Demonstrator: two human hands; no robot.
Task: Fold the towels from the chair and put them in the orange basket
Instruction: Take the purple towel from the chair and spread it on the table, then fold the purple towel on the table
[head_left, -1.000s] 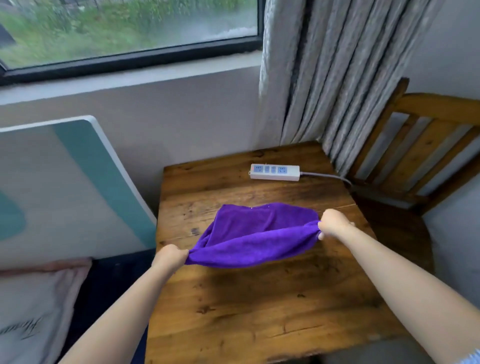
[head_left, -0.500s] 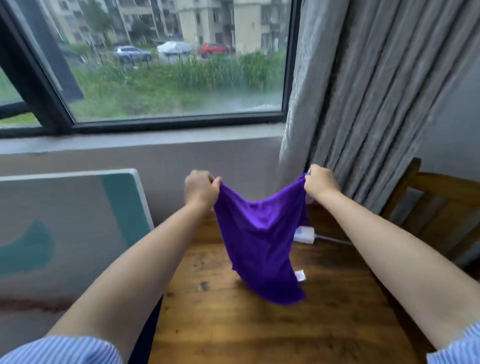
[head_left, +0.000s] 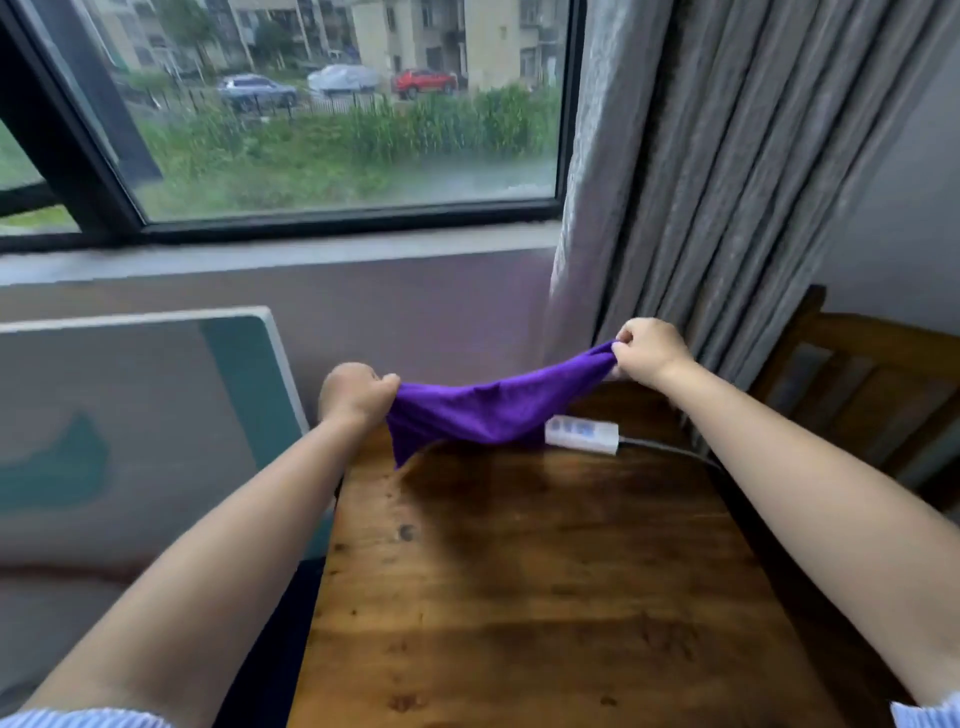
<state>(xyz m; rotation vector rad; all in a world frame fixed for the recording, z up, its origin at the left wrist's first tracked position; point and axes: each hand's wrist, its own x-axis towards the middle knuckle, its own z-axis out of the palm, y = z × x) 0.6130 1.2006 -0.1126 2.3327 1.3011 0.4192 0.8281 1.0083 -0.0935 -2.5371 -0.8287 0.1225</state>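
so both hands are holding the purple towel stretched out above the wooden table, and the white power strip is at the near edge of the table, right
Not quite. The white power strip lies at the far end of the brown wooden table, near the grey curtain, as the head view shows. The rest holds: left hand and right hand grip the purple cloth towel stretched above the table.

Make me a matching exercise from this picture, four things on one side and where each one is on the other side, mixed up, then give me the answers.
Things:
1. towel
2. power strip
3. chair
4. curtain

Places:
A. lying on the table
B. hanging beside the window
C. held between the left hand and the right hand
D. to the right of the table

Pairs: 1-C, 2-A, 3-D, 4-B
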